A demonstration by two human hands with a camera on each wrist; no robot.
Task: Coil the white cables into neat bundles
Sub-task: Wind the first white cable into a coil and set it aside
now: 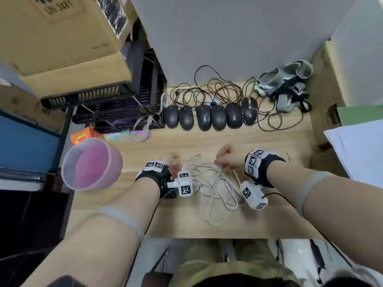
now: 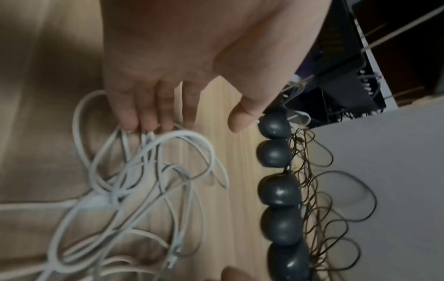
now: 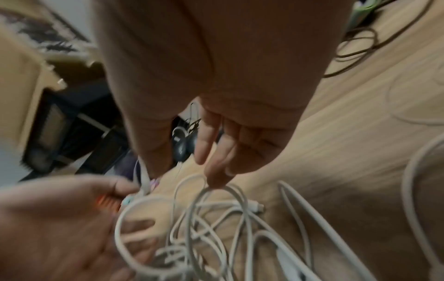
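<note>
White cables (image 1: 213,189) are lying in a loose tangle on the wooden desk (image 1: 207,139), between the person's two forearms and near the front edge. From the head view the left hand (image 1: 169,158) is sitting at the left side of the tangle and the right hand (image 1: 229,157) at its upper right, but the fingers themselves are hidden behind the knuckles there.

The wrist views are filling that in. The left wrist camera is showing the left hand's fingers (image 2: 149,112) reaching out nearly straight, tips touching the top loops of the cables (image 2: 134,171), thumb spread apart and holding nothing. The right wrist camera is showing the right hand (image 3: 216,114) with its fingers curling down, one fingertip hooking into a cable loop (image 3: 211,192); it is probably pinching that strand, though blur is making the grip hard to confirm.

A row of black mice (image 1: 209,117) is lining the back of the desk, their dark cords (image 1: 213,90) tangling behind them. A pink plastic tub (image 1: 92,163) is standing at the desk's left edge, well apart from the cables.
</note>
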